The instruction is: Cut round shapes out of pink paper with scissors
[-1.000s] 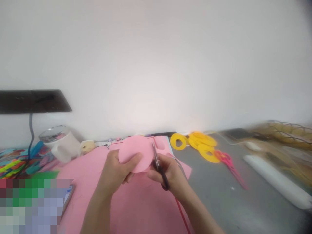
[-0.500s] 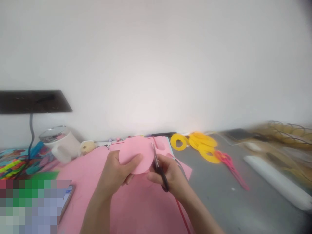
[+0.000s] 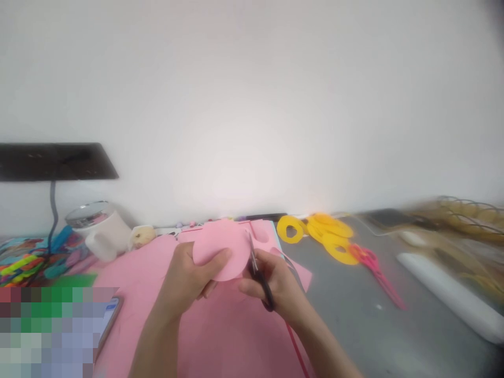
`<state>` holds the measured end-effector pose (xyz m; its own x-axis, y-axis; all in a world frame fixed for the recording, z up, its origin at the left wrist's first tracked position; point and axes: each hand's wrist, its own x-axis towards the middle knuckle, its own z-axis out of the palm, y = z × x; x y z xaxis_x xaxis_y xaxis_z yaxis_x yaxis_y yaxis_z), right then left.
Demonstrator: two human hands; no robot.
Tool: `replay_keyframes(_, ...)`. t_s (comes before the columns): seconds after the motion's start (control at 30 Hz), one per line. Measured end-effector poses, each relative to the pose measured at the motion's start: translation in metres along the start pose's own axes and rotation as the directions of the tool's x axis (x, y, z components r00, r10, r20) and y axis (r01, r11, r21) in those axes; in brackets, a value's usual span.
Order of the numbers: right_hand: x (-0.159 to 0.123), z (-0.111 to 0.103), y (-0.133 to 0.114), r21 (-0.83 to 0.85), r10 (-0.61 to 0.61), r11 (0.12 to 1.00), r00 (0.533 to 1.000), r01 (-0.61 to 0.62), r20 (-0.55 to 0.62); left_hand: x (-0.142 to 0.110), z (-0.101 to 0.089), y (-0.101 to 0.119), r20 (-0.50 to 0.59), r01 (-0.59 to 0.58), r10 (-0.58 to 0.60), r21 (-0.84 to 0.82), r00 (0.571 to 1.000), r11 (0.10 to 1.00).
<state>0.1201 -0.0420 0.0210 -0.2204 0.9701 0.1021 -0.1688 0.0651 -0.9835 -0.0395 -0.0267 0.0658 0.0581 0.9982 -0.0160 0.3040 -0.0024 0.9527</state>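
Observation:
Between thumb and fingers, my left hand (image 3: 199, 270) pinches a round piece of pink paper (image 3: 222, 247), held up over the pink sheets. Black-handled scissors (image 3: 260, 278) are gripped in my right hand (image 3: 279, 286), blades pointing away from me along the right edge of the round piece. Whether the blades are parted is too blurred to tell. Beneath both hands lies a large pink sheet (image 3: 232, 336); further pink paper with cut edges shows behind them.
Yellow paper rings (image 3: 291, 230) and pink scissors (image 3: 378, 273) lie on the grey table to the right, near a long white object (image 3: 449, 296). On the left are a white mug (image 3: 106, 236), a phone (image 3: 108, 320) and colourful craft pieces (image 3: 23, 262). A wall stands behind.
The view has shifted very slightly. Both hands, the round paper and the scissors stay in nearly the same place.

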Motion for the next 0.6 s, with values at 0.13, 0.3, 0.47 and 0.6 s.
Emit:
replay_keyframes(0.13,-0.0004,0.0003,-0.0005,0.004,-0.003,1.0,1.0,0.003,0.005,-0.0002,-0.0007,-0.0003,0.005,-0.008,0.008,0.004,1.0,1.0)
replay_keyframes(0.3,-0.0012,0.0017,-0.002,0.01,0.007,1.0,1.0,-0.007,-0.002,-0.0005,-0.0008,0.0001,0.01,-0.018,0.018,0.0,1.0,1.0)
replay_keyframes(0.47,-0.0018,0.0019,-0.004,-0.016,0.016,1.0,1.0,-0.016,-0.001,-0.0013,-0.0006,0.0012,0.012,-0.012,0.012,0.001,1.0,1.0)
replay_keyframes(0.6,-0.0015,0.0012,-0.0038,-0.037,-0.003,0.999,1.0,0.003,0.003,-0.0015,-0.0002,0.0013,-0.003,-0.005,0.005,-0.013,1.0,1.0)
